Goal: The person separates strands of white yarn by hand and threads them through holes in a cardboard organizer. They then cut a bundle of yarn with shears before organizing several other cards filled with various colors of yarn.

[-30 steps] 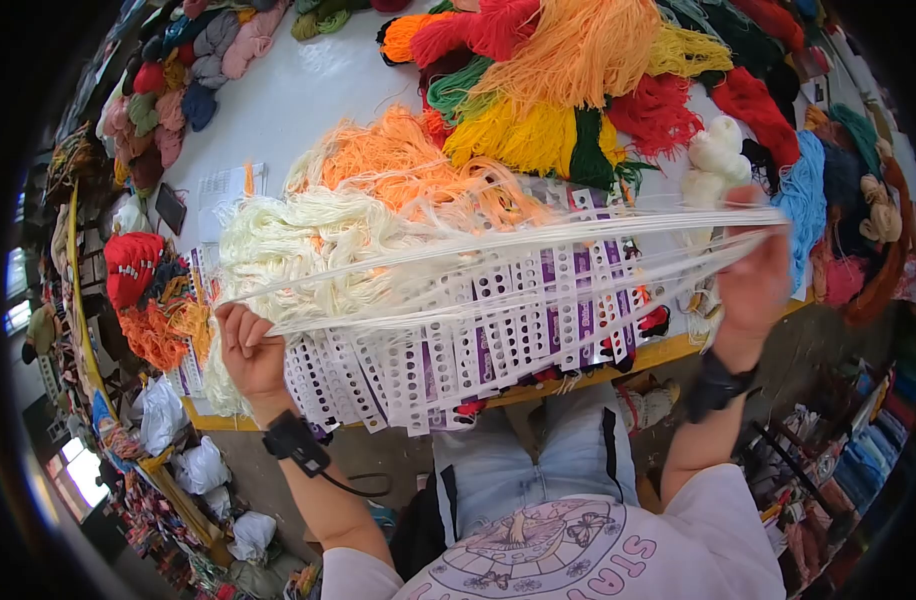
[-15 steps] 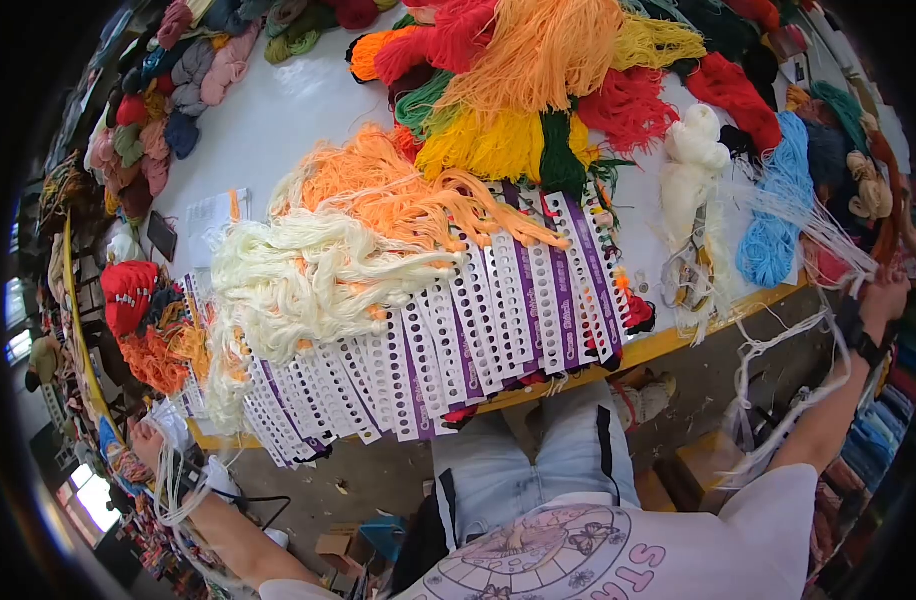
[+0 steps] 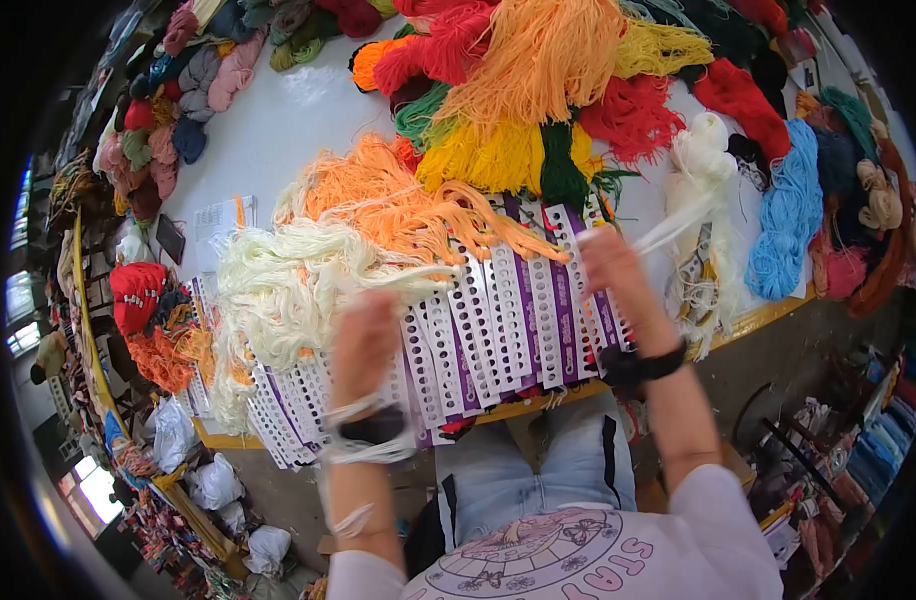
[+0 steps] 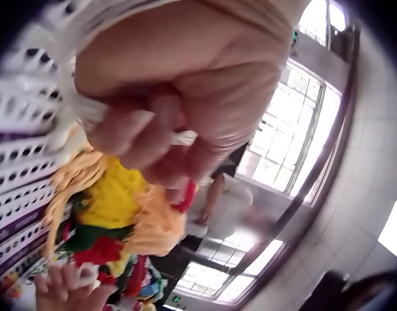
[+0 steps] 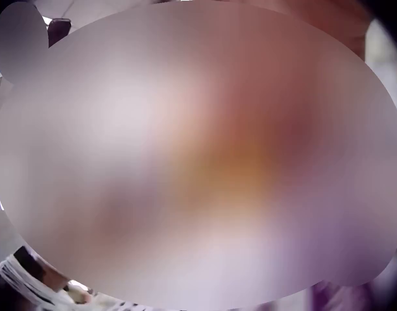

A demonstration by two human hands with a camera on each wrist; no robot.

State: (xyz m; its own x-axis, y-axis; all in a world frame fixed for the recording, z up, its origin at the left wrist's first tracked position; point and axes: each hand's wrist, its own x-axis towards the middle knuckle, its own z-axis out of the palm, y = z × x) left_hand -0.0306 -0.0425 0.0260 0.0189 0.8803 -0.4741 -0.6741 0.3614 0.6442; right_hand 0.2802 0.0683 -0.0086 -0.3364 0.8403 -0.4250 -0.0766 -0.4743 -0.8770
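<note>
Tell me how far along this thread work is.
Apparently done: orange thread and a white pile laid over punched cards. In hand: white strands, looped round the left wrist, gripped by the left hand; the right hand is blurred, its grip unclear. Probably left: laying those strands down.

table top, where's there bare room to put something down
The widest bare patch of table lies between the pink skein and the nearer orange heap. A narrow strip shows between the white hank and the blue yarn. The near side is crowded with cream yarn and punched cards.

Light-blue skein (image 3: 786, 215) on the white table's (image 3: 313, 105) right side, plastic bags (image 3: 215, 483) near its left corner
</note>
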